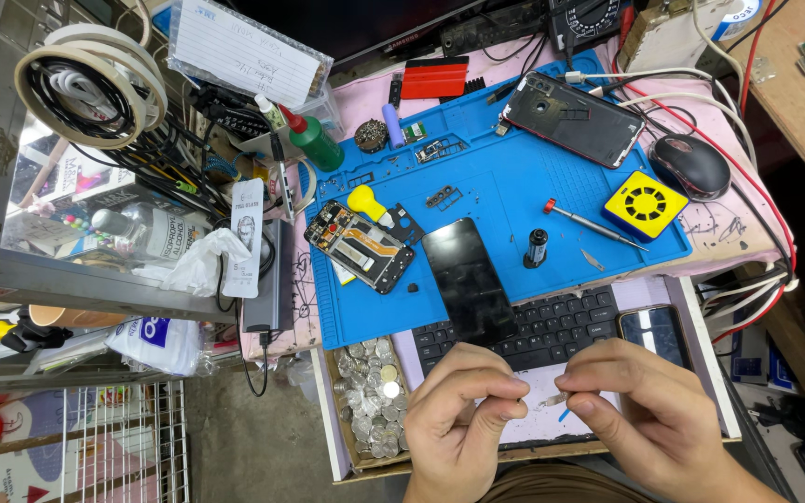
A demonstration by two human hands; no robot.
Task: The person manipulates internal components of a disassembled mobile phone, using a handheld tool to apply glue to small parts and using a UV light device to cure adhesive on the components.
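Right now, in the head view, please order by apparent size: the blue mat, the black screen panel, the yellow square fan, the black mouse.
1. blue mat
2. black screen panel
3. and 4. yellow square fan and black mouse look alike, so I do not rank them.

Place: a phone repair bench in a small workshop.
Work surface: a blue repair mat (pixel 514 200) lies just beyond the hands, past a black keyboard (pixel 542 331).
Phones: an opened phone frame (pixel 359 246), a loose black screen (pixel 469 279) and a phone with its back off (pixel 574 118) lie on the mat, well ahead of the hands.
Tools: a screwdriver (pixel 592 224) and a yellow fan box (pixel 645 205) sit ahead of the right hand (pixel 649 414).
Supplies: a green bottle (pixel 312 140), tape rolls (pixel 90 79) and tangled cables (pixel 179 140) crowd the far side beyond the left hand (pixel 463 419).
Small parts: a tray of coins (pixel 372 396) sits just beside the left hand.
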